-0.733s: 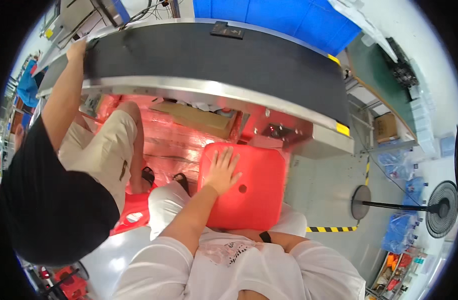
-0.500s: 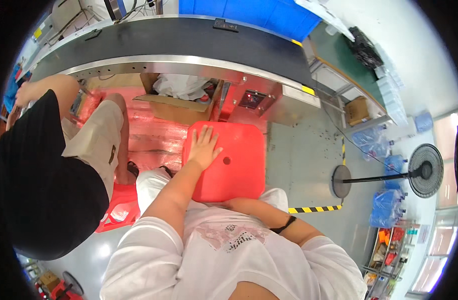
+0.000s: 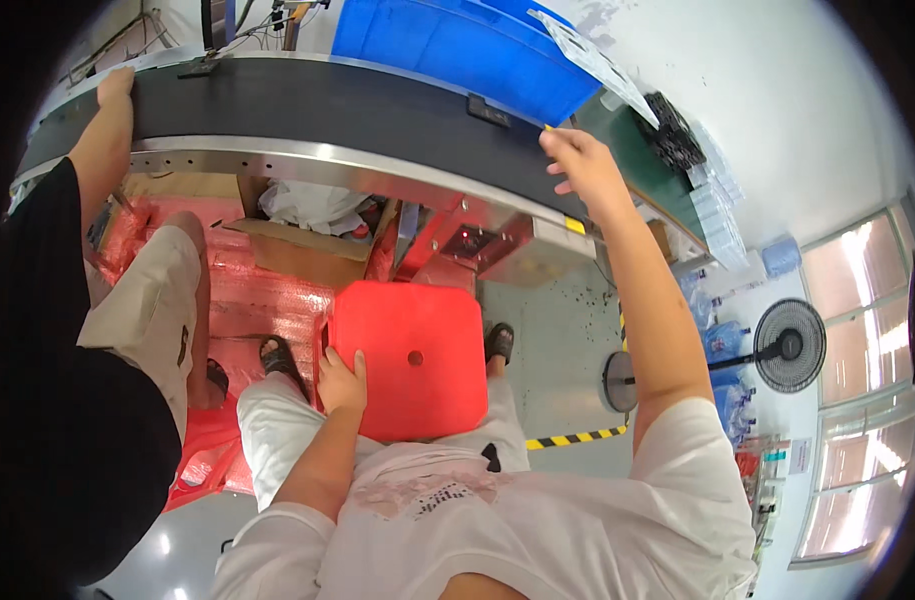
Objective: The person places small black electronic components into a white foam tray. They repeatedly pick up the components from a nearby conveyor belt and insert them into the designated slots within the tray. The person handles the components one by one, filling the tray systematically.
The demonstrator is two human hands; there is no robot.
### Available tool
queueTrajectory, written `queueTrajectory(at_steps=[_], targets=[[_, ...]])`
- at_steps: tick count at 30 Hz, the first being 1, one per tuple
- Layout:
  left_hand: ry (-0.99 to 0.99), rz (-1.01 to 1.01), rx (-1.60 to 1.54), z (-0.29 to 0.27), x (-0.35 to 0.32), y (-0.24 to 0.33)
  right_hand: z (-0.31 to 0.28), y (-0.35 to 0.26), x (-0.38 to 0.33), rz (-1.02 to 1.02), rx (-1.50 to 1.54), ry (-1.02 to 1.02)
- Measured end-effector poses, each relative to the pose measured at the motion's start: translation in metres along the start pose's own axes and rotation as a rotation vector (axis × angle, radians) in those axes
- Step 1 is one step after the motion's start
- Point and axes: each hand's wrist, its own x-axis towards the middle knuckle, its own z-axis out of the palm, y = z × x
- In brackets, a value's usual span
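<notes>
Left hand (image 3: 341,384) on red stool (image 3: 422,380), underside hidden.

A square red stool (image 3: 422,338) faces seat-up, and a black block (image 3: 488,111) lies on the conveyor (image 3: 327,105).

Left hand (image 3: 342,385) on stool (image 3: 427,330) (red)

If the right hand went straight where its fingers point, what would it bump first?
Probably the small black block on the dark belt, though the depth of the right hand is unclear.
</notes>
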Motion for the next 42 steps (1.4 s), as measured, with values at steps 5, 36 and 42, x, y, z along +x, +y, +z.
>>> queueTrajectory(at_steps=[5,36,42], targets=[[-0.041,-0.020,0.015,0.004,0.000,0.002,0.033,0.000,0.122,0.453,-0.332,0.153],[-0.499,0.314,0.505,-0.048,-0.074,-0.019,0.037,0.124,-0.195,0.202,1.020,-0.374],[-0.582,0.279,0.639,-0.058,-0.054,0.017,0.024,0.131,-0.207,0.266,0.917,-0.378]])
